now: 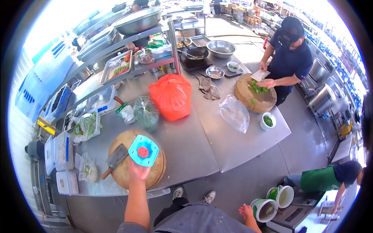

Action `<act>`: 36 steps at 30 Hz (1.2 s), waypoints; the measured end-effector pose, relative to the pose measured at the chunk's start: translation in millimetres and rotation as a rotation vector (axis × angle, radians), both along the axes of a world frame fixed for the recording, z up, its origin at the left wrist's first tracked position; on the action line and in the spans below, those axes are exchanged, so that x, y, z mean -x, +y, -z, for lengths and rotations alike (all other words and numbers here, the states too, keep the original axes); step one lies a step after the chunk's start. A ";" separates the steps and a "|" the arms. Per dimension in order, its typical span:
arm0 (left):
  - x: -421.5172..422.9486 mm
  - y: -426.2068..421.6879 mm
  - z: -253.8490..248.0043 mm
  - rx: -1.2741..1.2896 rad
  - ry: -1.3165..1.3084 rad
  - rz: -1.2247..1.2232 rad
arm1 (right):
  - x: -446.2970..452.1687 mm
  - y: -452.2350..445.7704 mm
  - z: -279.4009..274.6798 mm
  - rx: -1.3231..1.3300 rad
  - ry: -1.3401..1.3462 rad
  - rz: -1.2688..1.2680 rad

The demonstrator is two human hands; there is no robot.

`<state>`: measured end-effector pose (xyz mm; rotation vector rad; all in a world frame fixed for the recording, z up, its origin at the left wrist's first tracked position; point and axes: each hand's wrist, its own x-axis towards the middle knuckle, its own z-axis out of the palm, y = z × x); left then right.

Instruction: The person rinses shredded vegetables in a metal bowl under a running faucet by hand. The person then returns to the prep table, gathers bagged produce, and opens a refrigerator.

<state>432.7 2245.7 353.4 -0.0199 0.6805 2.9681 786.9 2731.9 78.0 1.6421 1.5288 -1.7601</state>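
My left hand (138, 171) grips the near edge of a turquoise plastic dish (135, 148) with slotted corners. A round red piece (143, 152) lies in it; I cannot make out its kind. The dish is over a round wooden chopping block (157, 171). On the block's left side lies a cleaver (117, 156) with a wooden handle, apart from my hand. My right hand (245, 211) hangs low beside my body, fingers loosely bent and apart, holding nothing I can see. Two white buckets (255, 208) stand close to it.
Behind the block stand a red plastic bag (171, 97) and a bag of greens (146, 112). Plastic tubs (64, 149) line the left edge. At right a person (291, 58) holds a cleaver (260, 75) over greens on another block (244, 97). A second person (322, 178) bends at lower right.
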 end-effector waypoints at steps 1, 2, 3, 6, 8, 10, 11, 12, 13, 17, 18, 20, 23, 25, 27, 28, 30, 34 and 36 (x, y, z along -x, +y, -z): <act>-4.5 0.7 -1.9 0.035 0.005 -0.022 | 3.2 10.4 1.0 0.006 0.001 0.018; -8.5 0.8 -3.6 0.069 0.008 -0.044 | 7.5 19.4 1.4 0.004 0.008 0.001; -12.2 0.3 -4.0 0.066 0.012 -0.060 | 11.3 26.9 0.7 0.006 0.014 -0.004; -13.7 -0.9 -1.7 -0.005 -0.058 -0.072 | 33.8 39.1 1.6 0.000 0.012 -0.025; -15.7 -2.2 2.3 0.034 -0.113 -0.091 | 50.9 34.1 0.3 -0.006 -0.005 -0.036; -14.1 1.9 10.6 0.013 -0.142 -0.047 | 95.6 11.1 -24.7 0.017 0.230 -0.037; -12.6 5.7 15.0 -0.006 -0.177 0.003 | 124.6 -7.6 -48.6 0.073 0.288 -0.076; -10.6 11.7 15.9 -0.036 -0.148 0.053 | 155.7 -31.3 -78.8 0.128 0.345 -0.110; -4.3 15.7 16.5 -0.001 -0.148 0.094 | 184.8 -59.3 -110.1 0.179 0.393 -0.205; 10.2 23.3 65.3 -0.001 -0.163 0.249 | 275.1 -175.7 -214.6 0.470 0.542 -0.581; 14.5 30.0 66.2 -0.023 -0.171 0.267 | 292.6 -201.1 -229.8 0.534 0.550 -0.648; 23.0 39.8 65.9 0.021 -0.134 0.274 | 318.1 -242.2 -249.4 0.650 0.598 -0.643; 35.6 34.6 69.2 0.008 -0.132 0.427 | 347.3 -277.1 -259.3 0.638 0.652 -0.558; 43.5 36.6 59.8 0.177 -0.183 0.354 | 360.2 -284.6 -261.0 0.549 0.657 -0.499; 53.3 35.4 54.4 0.304 -0.161 0.269 | 369.8 -287.7 -259.8 0.461 0.670 -0.443; 56.7 34.6 52.2 0.433 -0.132 0.180 | 374.0 -285.6 -257.5 0.391 0.671 -0.418; 63.3 21.1 48.0 0.474 -0.160 0.205 | 384.3 -281.0 -255.9 0.320 0.668 -0.391; 75.6 13.8 47.0 0.755 -0.173 0.308 | 404.6 -270.1 -247.9 0.236 0.685 -0.491; 85.6 22.0 51.6 0.796 -0.205 0.286 | 418.6 -264.3 -239.0 0.227 0.665 -0.550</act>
